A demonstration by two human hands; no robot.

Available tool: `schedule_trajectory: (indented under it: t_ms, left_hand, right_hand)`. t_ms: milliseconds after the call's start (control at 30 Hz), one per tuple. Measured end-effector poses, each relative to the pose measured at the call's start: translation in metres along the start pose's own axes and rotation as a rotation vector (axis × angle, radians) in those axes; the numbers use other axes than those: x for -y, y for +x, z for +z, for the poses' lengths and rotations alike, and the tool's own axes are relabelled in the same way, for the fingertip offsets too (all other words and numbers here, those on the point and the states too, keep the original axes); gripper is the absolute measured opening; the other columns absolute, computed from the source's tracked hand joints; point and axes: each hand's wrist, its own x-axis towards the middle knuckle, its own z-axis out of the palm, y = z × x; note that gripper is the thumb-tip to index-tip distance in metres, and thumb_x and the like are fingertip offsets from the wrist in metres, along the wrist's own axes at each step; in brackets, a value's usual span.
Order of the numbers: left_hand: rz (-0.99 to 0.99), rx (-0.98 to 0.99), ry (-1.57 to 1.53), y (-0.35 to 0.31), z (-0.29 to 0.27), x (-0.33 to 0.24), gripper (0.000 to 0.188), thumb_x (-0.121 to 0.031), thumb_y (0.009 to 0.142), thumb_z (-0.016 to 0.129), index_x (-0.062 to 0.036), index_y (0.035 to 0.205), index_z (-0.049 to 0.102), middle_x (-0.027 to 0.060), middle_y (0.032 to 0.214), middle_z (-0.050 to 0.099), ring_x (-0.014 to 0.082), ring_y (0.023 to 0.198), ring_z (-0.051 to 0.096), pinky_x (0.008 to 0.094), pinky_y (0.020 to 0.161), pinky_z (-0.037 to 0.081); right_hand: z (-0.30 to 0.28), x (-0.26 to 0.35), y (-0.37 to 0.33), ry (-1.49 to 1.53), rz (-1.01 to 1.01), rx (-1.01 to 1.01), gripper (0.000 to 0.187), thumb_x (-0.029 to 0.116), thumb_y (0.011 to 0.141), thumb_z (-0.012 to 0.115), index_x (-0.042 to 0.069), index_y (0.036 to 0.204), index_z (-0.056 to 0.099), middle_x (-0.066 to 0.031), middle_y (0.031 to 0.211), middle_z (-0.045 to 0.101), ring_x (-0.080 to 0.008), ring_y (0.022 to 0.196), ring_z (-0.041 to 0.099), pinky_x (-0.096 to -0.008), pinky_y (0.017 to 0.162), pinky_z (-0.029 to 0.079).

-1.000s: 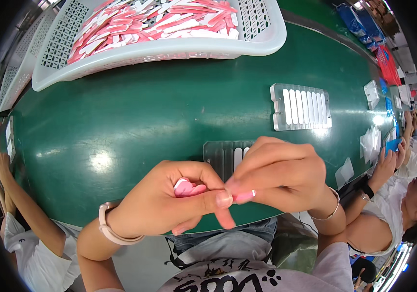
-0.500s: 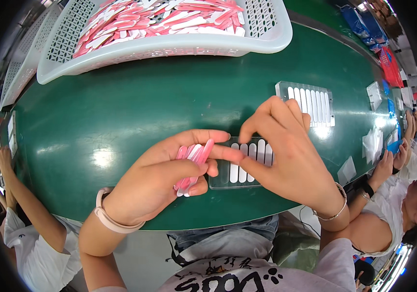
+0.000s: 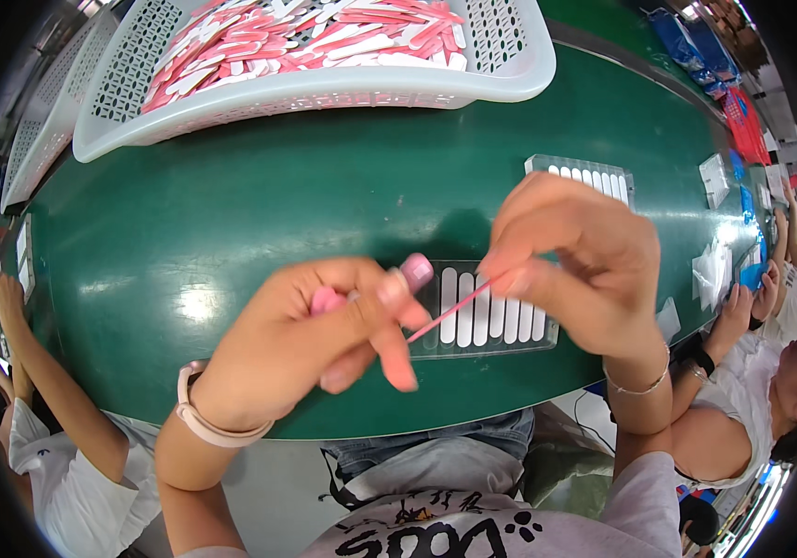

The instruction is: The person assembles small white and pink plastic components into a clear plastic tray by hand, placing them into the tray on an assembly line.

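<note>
The left hand [image 3: 310,339] grips what looks like a bunch of pink sticks [image 3: 414,272]; the right hand [image 3: 580,265] pinches one stick [image 3: 449,312] over the near tray [image 3: 487,321].

green worktable [image 3: 231,214], glare patch, co-workers seated

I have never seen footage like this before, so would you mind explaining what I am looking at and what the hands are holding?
This is one picture from a wide fisheye camera worn on a person's head, looking down at their own bare hands; the lens bends straight edges. The left hand grips a small bunch of pink strips. The right hand pinches one thin pink stick above a clear slotted tray holding white strips. All this is over a green table. A second slotted tray lies farther back, and a white basket full of pink and white strips sits at the far edge. Other people sit at both sides.
</note>
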Motion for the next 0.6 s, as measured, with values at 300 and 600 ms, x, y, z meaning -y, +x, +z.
schedule_trajectory:
  t_ms: [300,600]
  left_hand:
    - [0.265,-0.28,0.266,0.003,0.002,0.008,0.028,-0.025,0.098,0.044,-0.0042,0.079,0.047,-0.0055,0.065,0.035,0.0026,0.057,0.026,0.0215,0.049,0.027]
    - [0.358,-0.31,0.757,0.01,0.008,0.018,0.037,-0.022,0.093,0.055,-0.0007,0.068,0.038,0.0081,0.056,0.032,0.0147,0.052,0.028,0.0314,0.047,0.03]
  right_hand:
    - [0.012,0.01,0.016,-0.811,0.124,0.492,0.015,0.018,0.071,0.072,0.008,0.07,0.061,-0.0029,0.08,0.046,-0.0203,0.082,0.042,-0.0339,0.074,0.027]
    - [0.006,0.001,0.019,-0.762,0.216,0.404,0.029,0.019,0.07,0.073,0.01,0.09,0.055,-0.004,0.089,0.048,-0.0223,0.086,0.043,-0.0339,0.076,0.028]
